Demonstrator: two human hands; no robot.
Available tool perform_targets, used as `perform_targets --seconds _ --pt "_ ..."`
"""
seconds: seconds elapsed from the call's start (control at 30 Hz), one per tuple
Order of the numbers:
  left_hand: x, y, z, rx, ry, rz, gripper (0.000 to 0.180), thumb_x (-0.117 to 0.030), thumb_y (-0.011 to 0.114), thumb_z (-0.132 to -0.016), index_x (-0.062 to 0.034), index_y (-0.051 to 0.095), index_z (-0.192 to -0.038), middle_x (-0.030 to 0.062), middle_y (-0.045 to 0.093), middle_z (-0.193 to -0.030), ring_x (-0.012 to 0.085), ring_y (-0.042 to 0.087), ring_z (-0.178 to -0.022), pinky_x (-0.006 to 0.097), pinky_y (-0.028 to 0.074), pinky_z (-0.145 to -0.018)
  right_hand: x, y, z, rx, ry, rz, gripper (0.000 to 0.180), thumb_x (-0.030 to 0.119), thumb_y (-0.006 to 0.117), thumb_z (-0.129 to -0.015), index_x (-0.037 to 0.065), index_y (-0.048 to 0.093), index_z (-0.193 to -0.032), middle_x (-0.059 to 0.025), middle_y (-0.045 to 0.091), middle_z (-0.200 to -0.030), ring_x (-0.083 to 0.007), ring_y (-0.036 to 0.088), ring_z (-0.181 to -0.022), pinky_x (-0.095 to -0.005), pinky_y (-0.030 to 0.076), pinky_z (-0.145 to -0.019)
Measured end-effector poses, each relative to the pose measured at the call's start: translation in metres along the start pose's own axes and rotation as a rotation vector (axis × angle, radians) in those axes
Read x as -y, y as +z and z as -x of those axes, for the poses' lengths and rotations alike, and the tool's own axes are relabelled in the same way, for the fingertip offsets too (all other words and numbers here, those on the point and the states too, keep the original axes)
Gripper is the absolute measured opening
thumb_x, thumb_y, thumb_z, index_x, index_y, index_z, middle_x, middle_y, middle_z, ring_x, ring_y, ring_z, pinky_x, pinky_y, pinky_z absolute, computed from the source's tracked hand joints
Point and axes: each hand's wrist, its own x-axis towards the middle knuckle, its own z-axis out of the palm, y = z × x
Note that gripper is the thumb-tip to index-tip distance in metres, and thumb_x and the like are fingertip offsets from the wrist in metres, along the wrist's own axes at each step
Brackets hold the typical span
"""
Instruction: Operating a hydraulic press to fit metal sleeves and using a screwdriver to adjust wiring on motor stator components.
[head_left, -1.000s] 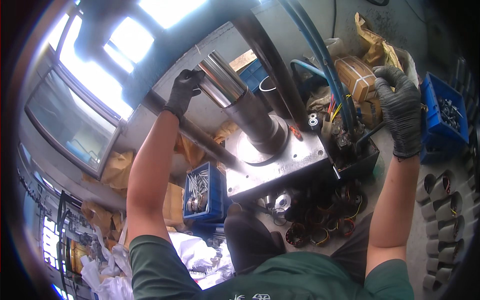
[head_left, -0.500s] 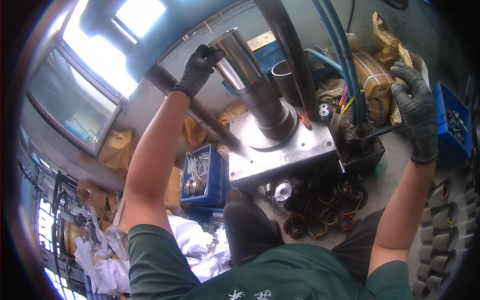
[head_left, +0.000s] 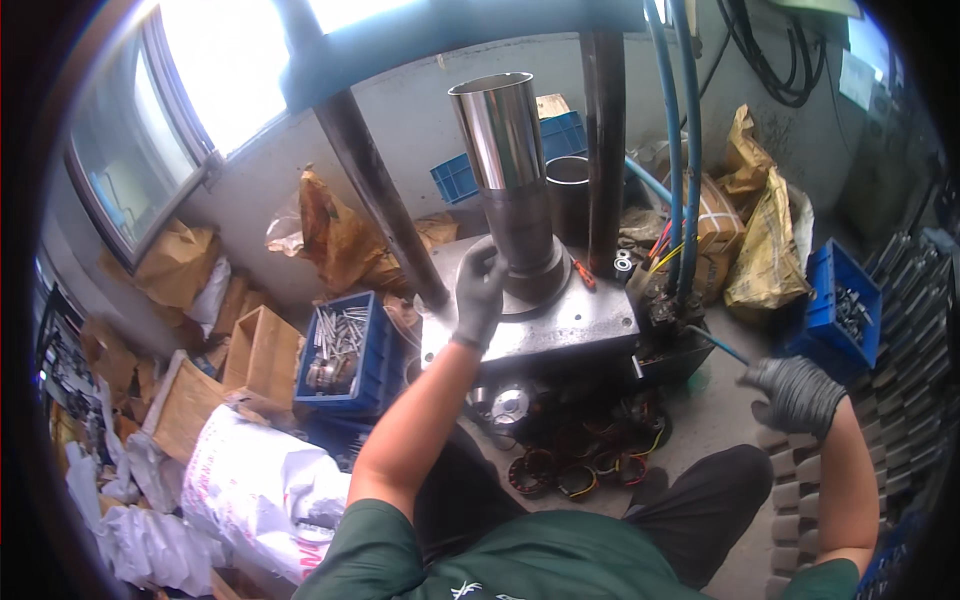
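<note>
A shiny steel sleeve [head_left: 497, 130] stands upright on a darker cylinder [head_left: 520, 225], which rests on a round base on the press's metal plate [head_left: 560, 325]. My left hand [head_left: 481, 295], in a dark glove, is raised in front of the cylinder's lower part. Its fingers are partly extended and hold nothing; whether they touch the cylinder I cannot tell. To the right, my gloved right hand [head_left: 800, 395] has curled fingers at the end of a thin lever [head_left: 715, 342] that comes from the hydraulic valve block [head_left: 665, 308].
Steel columns [head_left: 604, 150] flank the plate, where an orange-handled tool [head_left: 584, 275] lies. A blue crate of metal parts [head_left: 345, 350] stands left, another blue crate [head_left: 835, 310] right. Wire-wound rings [head_left: 575, 475] lie below the plate. A white sack [head_left: 260, 490] is at lower left.
My left hand has let go of the sleeve's top and come down beside the cylinder. My right hand has moved lower and its fingers have closed at the lever's end. The view has shifted.
</note>
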Motion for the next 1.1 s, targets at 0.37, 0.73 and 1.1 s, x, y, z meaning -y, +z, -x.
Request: perform_targets --seconds 0.37,0.73,1.1 --pt "0.050 -0.040 0.035 0.069 -0.181 -0.450 0.030 -0.029 0.064 -0.106 -0.0011 0.074 -0.112 0.0088 0.071 -0.084 0.0144 0.064 -0.080 0.032 0.053 -0.076 0.047 0.027 0.010 0.253 0.123 0.020 0.055 0.053 0.080 -0.084 0.007 0.076 -0.115 -0.0186 0.077 -0.108 -0.0364 0.075 -0.101 -0.0441 0.060 -0.088" --pt "0.046 -0.046 0.028 0.444 -0.126 -0.989 0.032 -0.025 0.069 -0.091 -0.0100 0.076 -0.119 0.0167 0.067 -0.127 0.0389 0.061 -0.121 0.048 0.052 -0.104 0.052 0.063 0.024 0.026 0.350 -0.257 0.025 0.022 0.076 -0.084 0.004 0.079 -0.102 -0.0167 0.077 -0.093 -0.0345 0.075 -0.086 -0.0432 0.059 -0.081" --pt "0.031 -0.027 0.054 0.541 -0.011 -1.197 0.051 -0.030 0.073 -0.085 -0.0093 0.069 -0.132 0.0222 0.062 -0.142 0.0421 0.057 -0.131 0.050 0.050 -0.109 0.047 0.072 0.030 -0.142 0.327 -0.320 0.022 0.016 0.076 -0.083 0.006 0.079 -0.102 -0.0145 0.078 -0.093 -0.0310 0.076 -0.087 -0.0388 0.058 -0.084"
